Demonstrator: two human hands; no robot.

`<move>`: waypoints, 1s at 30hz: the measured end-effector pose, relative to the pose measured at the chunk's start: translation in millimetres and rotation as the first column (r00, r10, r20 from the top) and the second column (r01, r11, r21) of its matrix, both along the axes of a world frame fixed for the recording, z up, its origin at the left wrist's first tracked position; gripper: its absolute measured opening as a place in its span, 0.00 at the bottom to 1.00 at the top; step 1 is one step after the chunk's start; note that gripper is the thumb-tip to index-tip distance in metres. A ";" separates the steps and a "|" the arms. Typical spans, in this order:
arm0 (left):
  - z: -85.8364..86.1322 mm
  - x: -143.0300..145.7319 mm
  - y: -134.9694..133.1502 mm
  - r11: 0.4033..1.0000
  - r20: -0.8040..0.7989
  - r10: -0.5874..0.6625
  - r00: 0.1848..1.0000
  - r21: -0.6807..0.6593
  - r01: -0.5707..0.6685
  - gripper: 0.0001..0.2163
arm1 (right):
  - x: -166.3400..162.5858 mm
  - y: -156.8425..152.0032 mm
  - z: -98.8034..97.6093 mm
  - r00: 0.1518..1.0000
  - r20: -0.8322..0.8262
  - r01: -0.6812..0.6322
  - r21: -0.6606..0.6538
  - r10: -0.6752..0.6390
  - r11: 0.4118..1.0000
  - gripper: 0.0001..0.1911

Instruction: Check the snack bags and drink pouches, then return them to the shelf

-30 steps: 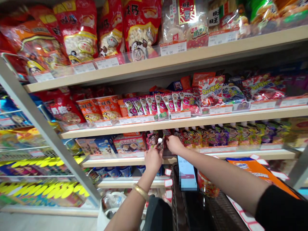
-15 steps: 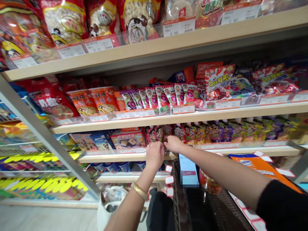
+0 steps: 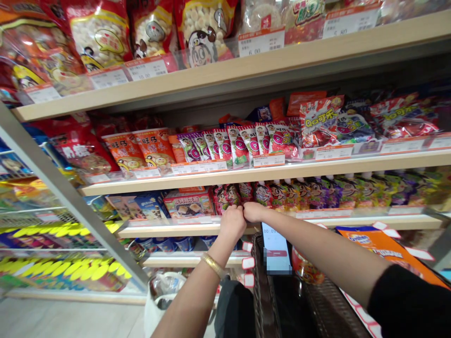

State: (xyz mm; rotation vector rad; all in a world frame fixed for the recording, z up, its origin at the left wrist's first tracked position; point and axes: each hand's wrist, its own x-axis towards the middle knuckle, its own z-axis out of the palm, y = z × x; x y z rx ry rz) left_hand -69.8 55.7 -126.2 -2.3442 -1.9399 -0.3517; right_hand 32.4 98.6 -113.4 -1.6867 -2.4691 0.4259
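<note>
Side by side at the front edge of the third shelf down, my left hand (image 3: 233, 221) and my right hand (image 3: 254, 212) are touching or nearly so. Both are closed with the fingers curled away from me, so whatever they hold is hidden. Just beyond them stand red cartoon-printed drink pouches (image 3: 225, 195), and to the right continues a row of spouted pouches (image 3: 310, 191) in yellow, purple and green. A gold bracelet (image 3: 212, 265) circles my left wrist.
Below my right forearm is a brown woven basket (image 3: 260, 300), with a phone (image 3: 276, 249) at its edge. A jar with a red label (image 3: 310, 270) and an orange bag (image 3: 384, 249) lie by it. A marshmallow box (image 3: 189, 206) stands left of the pouches; a white bag (image 3: 153, 305) hangs low.
My left hand has shifted slightly up and to the right, closer against my right hand. The right hand has moved a little to the right. The shelf goods look unchanged.
</note>
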 end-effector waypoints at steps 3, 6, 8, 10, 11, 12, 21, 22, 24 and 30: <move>0.1 2.0 0.7 1.000 -0.018 0.001 1.000 -0.020 -0.002 0.15 | 2.8 -3.9 2.2 0.997 -0.054 0.055 -0.005 -0.056 0.998 0.17; -1.0 3.4 1.0 1.000 -0.027 -0.002 1.000 -0.029 0.001 0.15 | 7.1 -12.4 6.0 0.981 -0.131 0.156 0.081 -0.145 0.984 0.16; -1.8 3.6 1.1 0.999 -0.030 -0.006 1.000 -0.032 0.005 0.15 | 9.3 -19.2 9.7 0.967 -0.172 0.215 0.138 -0.191 0.967 0.17; -2.3 3.4 0.9 0.999 -0.031 -0.016 0.999 -0.034 0.015 0.15 | 9.9 -25.3 13.9 0.956 -0.199 0.250 0.178 -0.215 0.952 0.19; -2.4 3.3 0.7 0.999 -0.031 -0.023 0.999 -0.034 0.021 0.15 | 9.4 -27.5 15.7 0.953 -0.209 0.261 0.191 -0.220 0.946 0.19; -2.4 3.2 0.5 0.999 -0.029 -0.028 0.999 -0.033 0.027 0.16 | 8.4 -28.9 17.3 0.951 -0.216 0.266 0.198 -0.223 0.943 0.20; 2.3 5.7 1.3 0.999 -0.014 -0.041 0.999 -0.016 0.041 0.14 | 0.3 -17.2 17.8 0.946 -0.228 0.264 0.132 -0.230 0.956 0.27; 2.7 6.2 3.6 0.999 -0.008 -0.033 0.999 -0.022 0.033 0.14 | 1.0 -16.8 17.6 0.945 -0.232 0.267 0.134 -0.231 0.954 0.27; 3.0 6.9 10.3 0.999 0.013 -0.009 1.000 -0.045 0.009 0.11 | 3.0 -17.6 17.6 0.944 -0.238 0.267 0.140 -0.230 0.953 0.28; 6.7 5.6 32.2 0.992 0.147 0.069 0.987 -0.114 -0.052 0.11 | 7.5 -22.5 20.5 0.945 -0.262 0.244 0.159 -0.197 0.957 0.25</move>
